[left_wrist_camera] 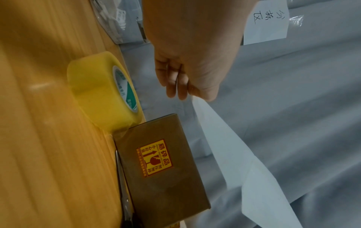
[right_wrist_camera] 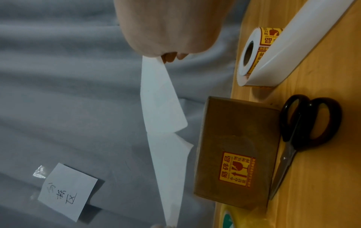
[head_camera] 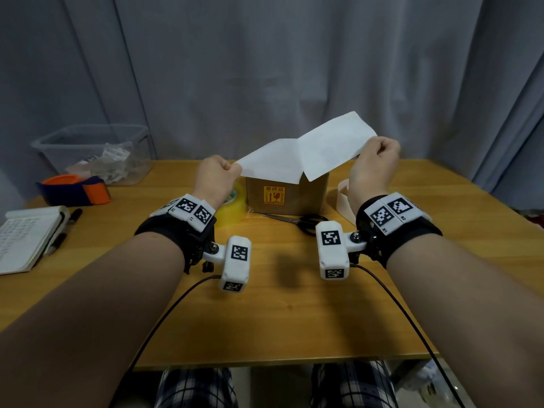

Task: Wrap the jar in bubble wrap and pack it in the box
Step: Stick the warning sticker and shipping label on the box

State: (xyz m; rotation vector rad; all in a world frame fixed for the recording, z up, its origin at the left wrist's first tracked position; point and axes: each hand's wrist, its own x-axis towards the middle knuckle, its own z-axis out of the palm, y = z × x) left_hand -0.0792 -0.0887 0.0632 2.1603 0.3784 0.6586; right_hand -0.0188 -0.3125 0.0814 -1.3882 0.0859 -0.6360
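Note:
A white creased sheet [head_camera: 309, 154] hangs stretched in the air between both hands, above the box. My left hand [head_camera: 225, 170] pinches its left corner, and in the left wrist view the sheet [left_wrist_camera: 244, 162] trails away from the curled fingers [left_wrist_camera: 175, 86]. My right hand [head_camera: 372, 151] pinches the right end, with the sheet [right_wrist_camera: 162, 108] running down from the fingertips [right_wrist_camera: 171, 57]. The brown cardboard box [head_camera: 282, 195] stands closed on the table at the back centre, a yellow fragile sticker [left_wrist_camera: 155, 158] on its front. No jar or bubble wrap is in view.
A yellow tape roll [head_camera: 235, 207] touches the box's left side. Black-handled scissors [head_camera: 300, 220] lie in front. A sticker roll [right_wrist_camera: 254, 52] and white strip [head_camera: 344, 198] sit right. At left are a clear bin [head_camera: 97, 151], an orange-blue dispenser [head_camera: 76, 189] and a notebook [head_camera: 26, 237].

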